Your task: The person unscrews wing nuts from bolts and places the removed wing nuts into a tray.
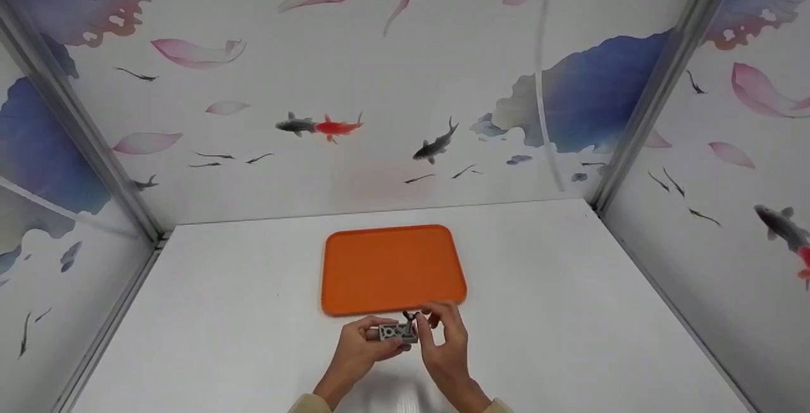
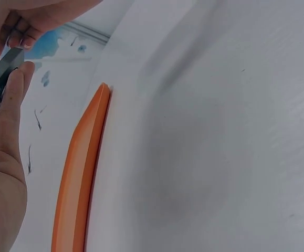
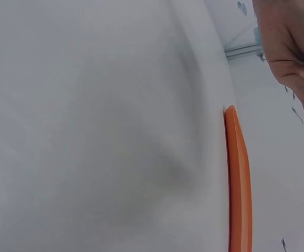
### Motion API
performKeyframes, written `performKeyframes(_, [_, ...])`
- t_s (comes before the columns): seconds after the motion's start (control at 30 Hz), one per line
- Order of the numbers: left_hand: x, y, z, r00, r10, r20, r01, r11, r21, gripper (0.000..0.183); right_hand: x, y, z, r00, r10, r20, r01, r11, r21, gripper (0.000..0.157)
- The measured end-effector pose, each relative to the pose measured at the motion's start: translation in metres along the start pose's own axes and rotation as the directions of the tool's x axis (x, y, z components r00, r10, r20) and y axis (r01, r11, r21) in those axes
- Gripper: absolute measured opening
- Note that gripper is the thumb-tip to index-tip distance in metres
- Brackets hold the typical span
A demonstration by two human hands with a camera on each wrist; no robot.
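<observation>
My left hand (image 1: 362,345) grips a small grey block (image 1: 389,332) with round recesses in its face, thumb in front and fingers behind. At the block's upper right corner sits a small dark part (image 1: 410,316). My right hand (image 1: 448,345) pinches at this dark part with bent fingers; its exact shape is too small to tell. In the left wrist view the block (image 2: 6,68) shows edge-on between the fingers at the left border. The right wrist view shows only part of a hand at its upper right, with the block out of frame.
An orange tray (image 1: 392,271) lies flat on the white table (image 1: 240,312), just beyond both hands. White panels (image 1: 380,71) printed with fish, petals and leaves enclose the table at the back and sides, joined by grey metal posts (image 1: 645,90).
</observation>
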State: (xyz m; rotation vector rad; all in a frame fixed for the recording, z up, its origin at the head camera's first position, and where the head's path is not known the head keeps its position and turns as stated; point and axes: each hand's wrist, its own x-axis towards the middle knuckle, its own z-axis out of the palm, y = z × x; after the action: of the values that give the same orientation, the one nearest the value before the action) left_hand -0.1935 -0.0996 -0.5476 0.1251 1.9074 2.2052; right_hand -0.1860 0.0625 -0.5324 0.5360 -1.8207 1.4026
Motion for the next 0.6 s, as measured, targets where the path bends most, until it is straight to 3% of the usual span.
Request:
performKeyframes(0.17, [-0.0012, 0.0011, -0.0017, 1.000, -0.005, -0.012, 0.005, 1.000, 0.007, 0.041, -0.0003, 0.0001, 0.0029, 1.000, 0.015, -0.022, -0.015, 1.000, -0.020, 0.026])
performKeyframes(0.6, [-0.0001, -0.0004, -0.0005, 1.000, 0.007, -0.003, -0.007, 1.000, 0.009, 0.042, 0.0000, 0.0049, 0.0019, 0.998, -0.059, -0.022, 0.059, 0.998, -0.006, 0.023])
